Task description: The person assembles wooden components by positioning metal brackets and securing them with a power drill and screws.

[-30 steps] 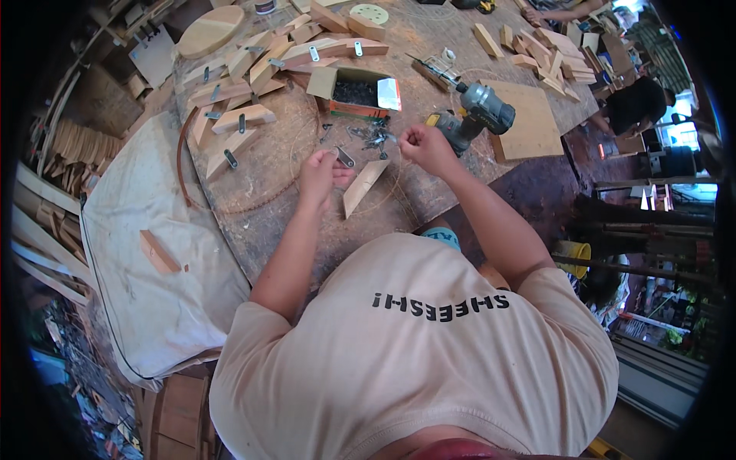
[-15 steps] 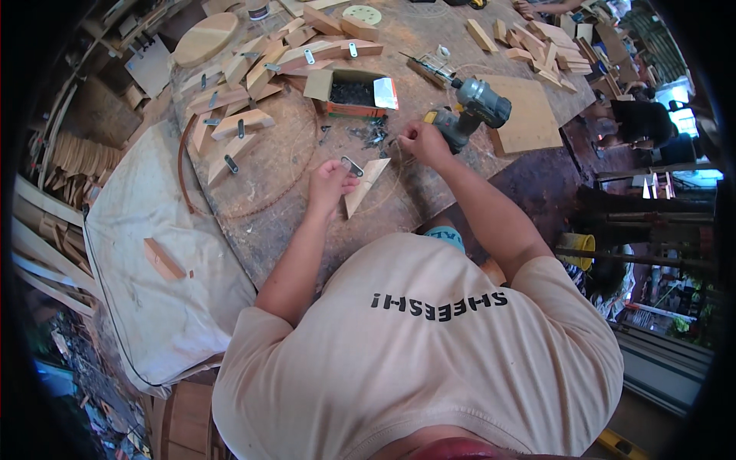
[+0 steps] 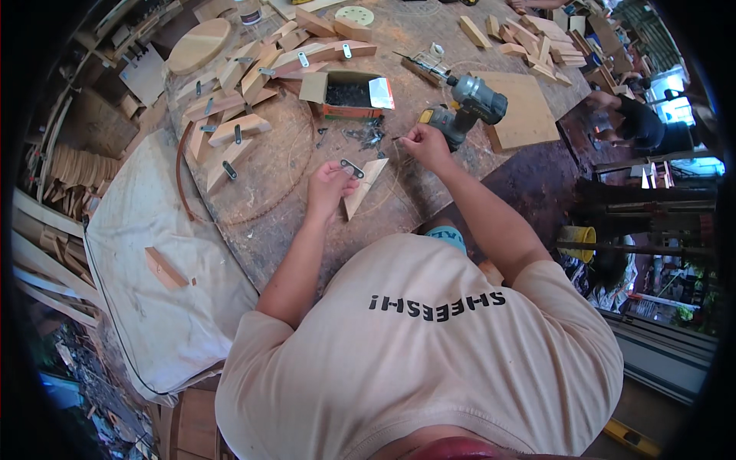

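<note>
Standing by: L hand (image 3: 328,186) has a narrow grip, thumb & fingertips pinching a small metal plate (image 3: 352,169) w/ holes near its ends. Plate is at the far end of the angled wood block (image 3: 360,189); can't tell if they touch. Block lies on the surface (image 3: 280,161) right in front of the person. R hand (image 3: 424,146) is in a tight pinch too, w/ a small dark piece (image 3: 396,138) poking out, prob. a screw but too small to be sure. It's just beside the loose screws (image 3: 372,138), in front of the box (image 3: 351,113).

For a clean job IMO: hold plate by one end so both holes stay clear, seat it flat, & press block down so it can't rock. Dark piece wants to go in straight, not tilted. Plated blocks (image 3: 242,130) to the L make a handy ref for position. Drill (image 3: 477,101) stands close to R forearm, so mind the elbow.
</note>
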`<move>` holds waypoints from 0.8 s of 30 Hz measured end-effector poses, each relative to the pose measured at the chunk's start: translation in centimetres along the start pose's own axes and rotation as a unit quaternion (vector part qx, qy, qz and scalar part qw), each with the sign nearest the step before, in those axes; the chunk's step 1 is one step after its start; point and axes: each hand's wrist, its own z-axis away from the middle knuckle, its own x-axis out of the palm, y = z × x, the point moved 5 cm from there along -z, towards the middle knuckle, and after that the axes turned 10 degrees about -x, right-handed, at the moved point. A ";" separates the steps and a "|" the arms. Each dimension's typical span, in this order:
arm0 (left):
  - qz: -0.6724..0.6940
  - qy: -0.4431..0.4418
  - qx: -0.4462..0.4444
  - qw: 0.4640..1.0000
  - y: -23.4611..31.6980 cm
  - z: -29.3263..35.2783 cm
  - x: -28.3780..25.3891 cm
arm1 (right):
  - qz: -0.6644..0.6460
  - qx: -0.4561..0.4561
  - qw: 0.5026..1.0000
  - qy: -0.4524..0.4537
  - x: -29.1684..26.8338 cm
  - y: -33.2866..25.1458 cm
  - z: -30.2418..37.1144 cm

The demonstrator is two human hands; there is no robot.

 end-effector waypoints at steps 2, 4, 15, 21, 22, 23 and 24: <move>-0.005 -0.003 0.001 1.000 0.2 0.0 0.3 | -0.021 0.045 0.999 0.003 -0.1 1.2 0.4; -0.009 -0.005 0.003 1.000 0.3 0.0 0.6 | -0.010 0.030 1.000 -0.002 -0.4 1.5 0.4; -0.027 -0.021 -0.009 0.999 0.0 -0.1 1.0 | -0.062 0.003 0.997 -0.037 -0.4 -0.7 0.4; -0.038 -0.031 -0.002 0.999 -0.2 -0.2 1.3 | -0.083 0.018 0.996 -0.021 -0.8 0.9 -0.1; -0.036 -0.030 -0.001 0.999 -0.3 -0.2 1.2 | -0.150 0.051 0.987 -0.028 -0.6 0.6 0.0; -0.038 -0.026 -0.003 0.999 -0.5 -0.2 1.2 | -0.216 0.083 0.972 -0.035 -0.4 0.2 0.2; -0.040 -0.022 -0.006 0.999 -0.7 -0.2 1.1 | -0.215 0.082 0.973 -0.036 -0.5 -0.3 0.1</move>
